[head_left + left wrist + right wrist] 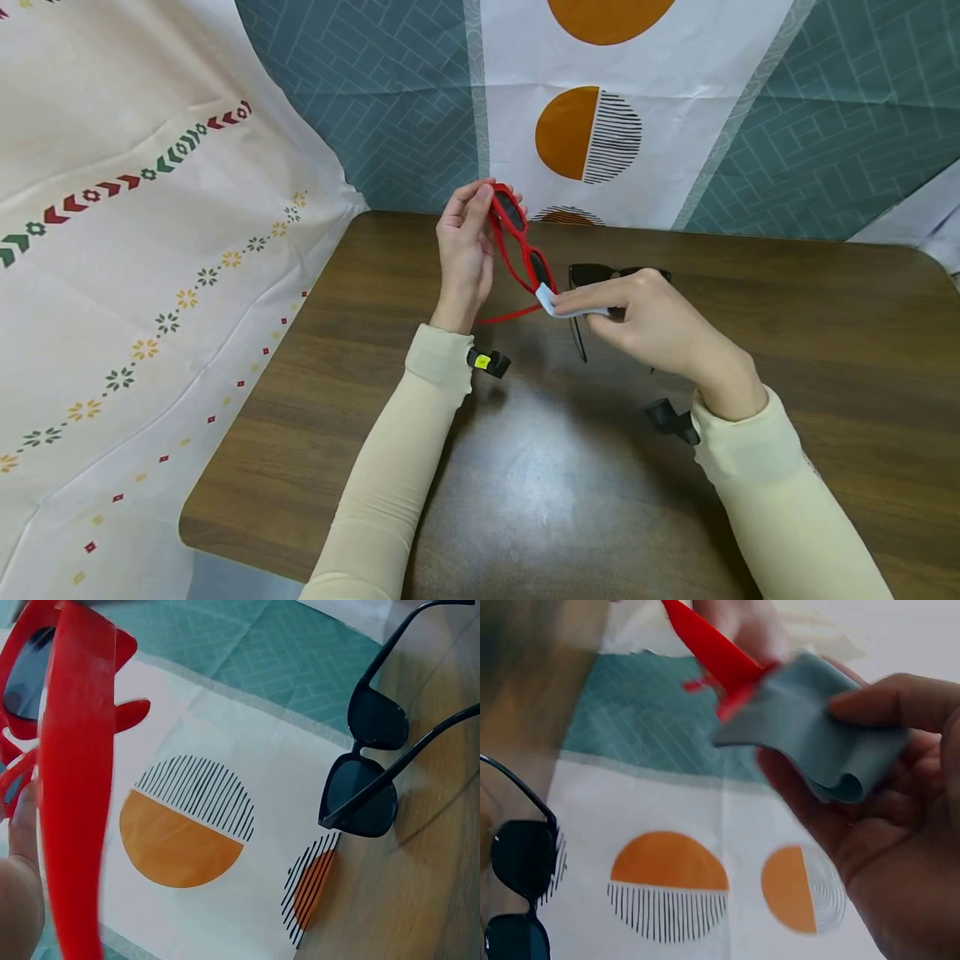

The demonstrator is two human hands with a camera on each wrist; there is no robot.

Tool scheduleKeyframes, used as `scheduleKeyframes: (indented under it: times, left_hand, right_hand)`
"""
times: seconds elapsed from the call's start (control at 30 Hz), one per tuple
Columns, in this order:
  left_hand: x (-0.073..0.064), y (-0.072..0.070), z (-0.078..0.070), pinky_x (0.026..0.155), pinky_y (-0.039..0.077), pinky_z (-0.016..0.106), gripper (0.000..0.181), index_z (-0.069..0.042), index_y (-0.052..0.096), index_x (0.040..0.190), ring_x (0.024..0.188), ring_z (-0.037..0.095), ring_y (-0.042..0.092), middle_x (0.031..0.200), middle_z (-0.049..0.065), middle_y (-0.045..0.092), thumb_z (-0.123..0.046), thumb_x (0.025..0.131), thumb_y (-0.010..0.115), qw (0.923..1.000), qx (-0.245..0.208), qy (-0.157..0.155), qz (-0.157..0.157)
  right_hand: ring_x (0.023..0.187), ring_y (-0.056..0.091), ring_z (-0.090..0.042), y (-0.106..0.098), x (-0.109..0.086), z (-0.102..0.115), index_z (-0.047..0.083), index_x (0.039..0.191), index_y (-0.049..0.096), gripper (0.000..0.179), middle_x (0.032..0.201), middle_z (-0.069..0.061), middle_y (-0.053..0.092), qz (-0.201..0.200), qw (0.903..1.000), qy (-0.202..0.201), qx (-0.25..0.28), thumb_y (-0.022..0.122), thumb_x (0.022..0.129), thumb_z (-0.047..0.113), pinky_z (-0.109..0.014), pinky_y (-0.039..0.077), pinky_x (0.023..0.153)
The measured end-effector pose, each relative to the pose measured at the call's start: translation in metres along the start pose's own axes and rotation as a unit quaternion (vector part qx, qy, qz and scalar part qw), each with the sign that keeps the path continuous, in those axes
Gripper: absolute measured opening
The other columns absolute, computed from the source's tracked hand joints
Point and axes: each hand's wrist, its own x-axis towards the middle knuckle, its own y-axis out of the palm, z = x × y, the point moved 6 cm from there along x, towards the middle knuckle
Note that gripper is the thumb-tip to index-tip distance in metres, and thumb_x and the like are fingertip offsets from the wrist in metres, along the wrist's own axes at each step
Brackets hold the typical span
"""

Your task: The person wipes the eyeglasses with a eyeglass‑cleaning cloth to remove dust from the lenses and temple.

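Red-framed sunglasses (520, 237) with dark lenses are held up above the table by my left hand (467, 250), its thumb and fingers pinching one end of the frame. One red temple (79, 780) runs large down the left wrist view. My right hand (660, 321) pinches a folded pale blue cloth (550, 301) between thumb and fingers. The cloth (810, 724) overlaps the lower end of the red frame in the right wrist view. Behind my right hand, black sunglasses (592, 273) stand on the table with their temples unfolded, partly hidden by that hand in the head view.
The brown wooden table (300, 400) spans the scene. A teal cloth with a white panel (517, 125) and orange circles hangs along its back edge. To the left hangs a cream patterned curtain (150, 275).
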Motion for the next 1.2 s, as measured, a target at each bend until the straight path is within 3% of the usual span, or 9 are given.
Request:
scheduleKeyframes:
  times: [0.1, 0.2, 0.27, 0.4, 0.6, 0.73, 0.9, 1.03, 1.2]
  left_hand:
    - [0.000, 0.000, 0.001, 0.089, 0.061, 0.044, 0.022, -0.011, 0.073, 0.115, 0.095, 0.027, 0.076, 0.106, 0.013, 0.073, -0.005, 0.108, 0.052, 1.0000, -0.004, -0.009, 0.002]
    - [0.000, 0.000, 0.003, 0.091, 0.060, 0.043, 0.023, -0.011, 0.072, 0.116, 0.095, 0.027, 0.075, 0.107, 0.014, 0.073, -0.006, 0.108, 0.052, 0.9998, -0.005, -0.019, 0.007]
    - [-0.001, 0.001, 0.004, 0.092, 0.060, 0.042, 0.023, -0.010, 0.072, 0.117, 0.095, 0.027, 0.075, 0.107, 0.014, 0.073, -0.007, 0.108, 0.052, 0.9996, -0.001, -0.028, 0.008]
    - [-0.003, 0.004, 0.006, 0.090, 0.061, 0.043, 0.022, -0.010, 0.071, 0.117, 0.096, 0.026, 0.075, 0.108, 0.013, 0.074, -0.007, 0.108, 0.052, 0.9991, 0.000, -0.040, 0.015]
    - [-0.004, 0.008, 0.009, 0.086, 0.061, 0.045, 0.024, -0.012, 0.070, 0.117, 0.096, 0.025, 0.076, 0.109, 0.012, 0.074, -0.006, 0.108, 0.049, 0.9981, -0.008, -0.050, 0.036]
    - [-0.005, 0.010, 0.010, 0.088, 0.061, 0.046, 0.025, -0.013, 0.070, 0.117, 0.096, 0.026, 0.076, 0.109, 0.011, 0.073, -0.005, 0.108, 0.048, 0.9978, -0.006, -0.050, 0.043]
    - [-0.004, 0.011, 0.009, 0.091, 0.055, 0.053, 0.025, -0.014, 0.071, 0.115, 0.097, 0.025, 0.075, 0.109, 0.011, 0.073, -0.005, 0.108, 0.048, 0.9981, -0.009, -0.046, 0.040]
    - [-0.004, 0.010, 0.007, 0.090, 0.055, 0.052, 0.024, -0.013, 0.070, 0.114, 0.098, 0.024, 0.076, 0.108, 0.011, 0.073, -0.005, 0.108, 0.049, 0.9980, -0.017, -0.050, 0.034]
    - [-0.004, 0.008, 0.005, 0.090, 0.053, 0.054, 0.023, -0.013, 0.070, 0.114, 0.097, 0.024, 0.076, 0.108, 0.010, 0.073, -0.004, 0.108, 0.049, 0.9982, -0.017, -0.050, 0.030]
  right_hand:
    - [0.044, 0.026, -0.009, -0.019, -0.003, -0.012, 0.019, 0.115, 0.082, 0.044, 0.077, -0.001, 0.071, -0.048, 0.9952, 0.085, 0.004, 0.055, 0.092, -0.006, -0.024, 0.021, 0.041]
    - [0.043, 0.028, -0.011, -0.028, -0.004, -0.016, 0.017, 0.116, 0.082, 0.041, 0.065, -0.005, 0.060, -0.127, 0.9855, 0.112, -0.011, 0.056, 0.093, -0.004, -0.024, 0.021, 0.041]
    - [0.044, 0.029, -0.013, -0.025, -0.001, -0.014, 0.014, 0.120, 0.080, 0.040, 0.077, -0.007, 0.071, -0.158, 0.9830, 0.092, -0.022, 0.056, 0.094, -0.006, -0.022, 0.021, 0.041]
    - [0.060, 0.055, -0.012, -0.005, 0.006, -0.003, 0.008, 0.125, 0.077, 0.041, 0.120, -0.006, 0.076, -0.176, 0.9837, 0.028, -0.024, 0.059, 0.094, -0.011, -0.020, 0.021, 0.043]
    - [0.088, 0.073, -0.020, 0.014, 0.007, 0.006, 0.003, 0.125, 0.076, 0.039, 0.126, -0.006, 0.074, -0.199, 0.9795, -0.024, -0.015, 0.064, 0.092, -0.013, -0.015, 0.025, 0.044]
    - [0.115, 0.072, -0.024, 0.022, 0.008, 0.011, 0.003, 0.126, 0.075, 0.039, 0.129, -0.008, 0.073, -0.175, 0.9831, -0.052, 0.010, 0.067, 0.092, -0.013, -0.006, 0.045, 0.065]
    - [0.115, 0.071, -0.025, 0.029, 0.011, 0.010, 0.006, 0.134, 0.070, 0.042, 0.135, -0.009, 0.069, -0.099, 0.9940, -0.043, 0.019, 0.073, 0.094, -0.003, -0.025, 0.056, 0.093]
    - [0.123, 0.067, -0.026, 0.028, 0.011, 0.005, 0.008, 0.141, 0.066, 0.043, 0.135, -0.008, 0.069, -0.059, 0.9978, -0.016, 0.027, 0.071, 0.098, 0.006, -0.048, 0.053, 0.103]
    - [0.109, 0.071, -0.021, 0.027, 0.012, 0.003, 0.009, 0.142, 0.065, 0.042, 0.133, -0.007, 0.070, -0.045, 0.9984, -0.010, 0.032, 0.068, 0.100, 0.005, -0.047, 0.057, 0.097]
